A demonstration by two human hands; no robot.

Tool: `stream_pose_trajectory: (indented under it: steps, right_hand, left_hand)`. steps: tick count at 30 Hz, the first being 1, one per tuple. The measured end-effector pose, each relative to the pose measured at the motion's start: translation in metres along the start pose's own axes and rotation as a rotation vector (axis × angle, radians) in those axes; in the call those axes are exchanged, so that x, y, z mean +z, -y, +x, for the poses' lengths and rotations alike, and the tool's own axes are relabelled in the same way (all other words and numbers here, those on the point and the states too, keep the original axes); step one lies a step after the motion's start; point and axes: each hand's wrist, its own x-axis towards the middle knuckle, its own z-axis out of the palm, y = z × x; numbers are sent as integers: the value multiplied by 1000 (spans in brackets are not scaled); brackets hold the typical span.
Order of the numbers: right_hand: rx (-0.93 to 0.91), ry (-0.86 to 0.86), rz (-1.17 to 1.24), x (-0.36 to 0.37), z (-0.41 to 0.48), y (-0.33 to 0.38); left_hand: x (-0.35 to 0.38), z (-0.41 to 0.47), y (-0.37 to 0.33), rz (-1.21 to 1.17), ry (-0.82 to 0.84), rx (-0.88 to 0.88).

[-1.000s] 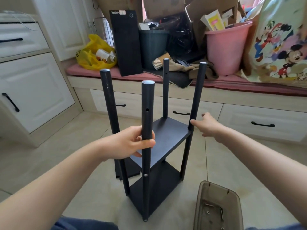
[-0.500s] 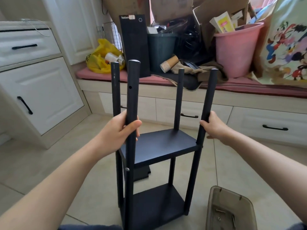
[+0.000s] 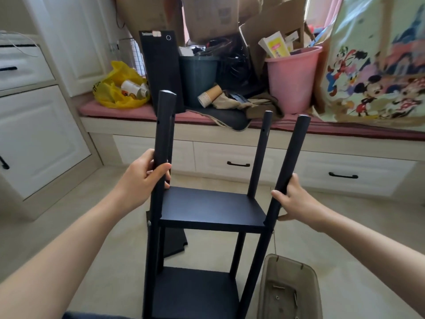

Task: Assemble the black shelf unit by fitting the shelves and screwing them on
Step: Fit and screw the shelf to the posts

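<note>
The black shelf unit (image 3: 211, 210) stands upright on the tiled floor in the middle of the frame, right in front of me. It is matt black all over: four round posts with two flat shelves fitted between them. The upper shelf (image 3: 207, 203) sits about midway up the posts. The lower shelf (image 3: 195, 293) is down by the bottom edge of the frame. Above the upper shelf the posts rise bare, with small holes near their tops. A silver screw head (image 3: 149, 223) shows on each near post at the level of the upper shelf.

My left hand (image 3: 147, 178) is wrapped around the near left post (image 3: 162, 134) just above the upper shelf, thumb across the front. My right hand (image 3: 296, 201) grips the near right post (image 3: 291, 157) at about the same height, fingers curled behind it.

At lower right, a brownish plastic tray (image 3: 270, 279) with a few screws in it lies on the floor beside the unit. A loose black panel (image 3: 174, 242) shows on the floor behind the unit's left posts.
</note>
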Motion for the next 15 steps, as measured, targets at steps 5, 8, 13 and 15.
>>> stream_pose_trajectory:
  steps: [5, 8, 13, 15]
  right_hand:
    - [-32, -30, -27, -19, -19, -9]
    - [-44, -69, -18, -29, -19, -15]
    - [-89, -155, -67, -42, -15, -26]
    - [-116, -176, -86, -42, -13, -31]
  left_hand:
    - [17, 7, -6, -11, 32, -42]
    - [30, 11, -6, -49, 51, -56]
    - [45, 13, -1, -43, 87, -60]
    - [48, 13, 2, -29, 79, -70]
